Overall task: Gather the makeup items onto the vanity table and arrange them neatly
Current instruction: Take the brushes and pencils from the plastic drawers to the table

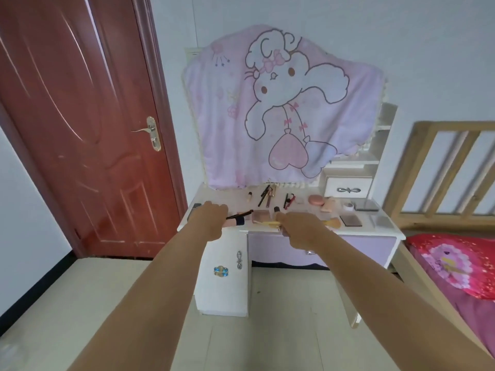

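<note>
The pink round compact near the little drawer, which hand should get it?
Probably the right hand. The compact lies on the right part of the vanity, just beyond that hand. The left hand is at the far left end, gripping brushes, so it would have to cross over.

No lettering can be read anywhere (the makeup items (294, 207) look too small and blurred to tell).

I see a glossy white bench (203, 195), soft pink cloth (233, 116) draped behind, a varnished wooden door (80, 129) with a metal handle (142, 129).
</note>
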The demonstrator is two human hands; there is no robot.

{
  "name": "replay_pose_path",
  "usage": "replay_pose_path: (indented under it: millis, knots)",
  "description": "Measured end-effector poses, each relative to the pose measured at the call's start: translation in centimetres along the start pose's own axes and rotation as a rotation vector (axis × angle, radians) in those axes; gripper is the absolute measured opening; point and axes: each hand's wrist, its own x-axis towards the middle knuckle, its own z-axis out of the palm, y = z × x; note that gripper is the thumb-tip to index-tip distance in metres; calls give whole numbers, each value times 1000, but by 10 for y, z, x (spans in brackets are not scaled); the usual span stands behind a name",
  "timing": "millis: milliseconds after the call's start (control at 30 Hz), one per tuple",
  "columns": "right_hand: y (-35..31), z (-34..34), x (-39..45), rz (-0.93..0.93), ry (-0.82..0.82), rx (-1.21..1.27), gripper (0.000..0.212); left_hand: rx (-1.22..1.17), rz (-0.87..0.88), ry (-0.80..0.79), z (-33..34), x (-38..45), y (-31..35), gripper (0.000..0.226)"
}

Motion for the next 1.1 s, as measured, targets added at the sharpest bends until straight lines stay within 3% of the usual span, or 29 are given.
replay_pose_path:
  millis: [267, 433, 600, 833, 967, 1100]
  knots:
    - [89, 18, 152, 151, -80, 10, 22, -19, 113, -26, 30, 184, -38, 26]
    - [132, 36, 228, 210, -104, -71, 19, -66, 179, -54, 62, 259, -53, 23]
    - [140, 77, 320, 180, -257, -34, 20, -127, 196, -157, 114, 307, -76, 23]
    - [128, 149, 469, 84, -404, 97, 18, -320, -136, -396, 184, 380, -130, 25]
    - [111, 180, 534, 136, -465, 232, 23, -499, -335, -510, 215, 416, -155, 27]
    - [89, 208, 572, 219, -509, 318, 27, -621, -361, -570, 242, 441, -166, 28]
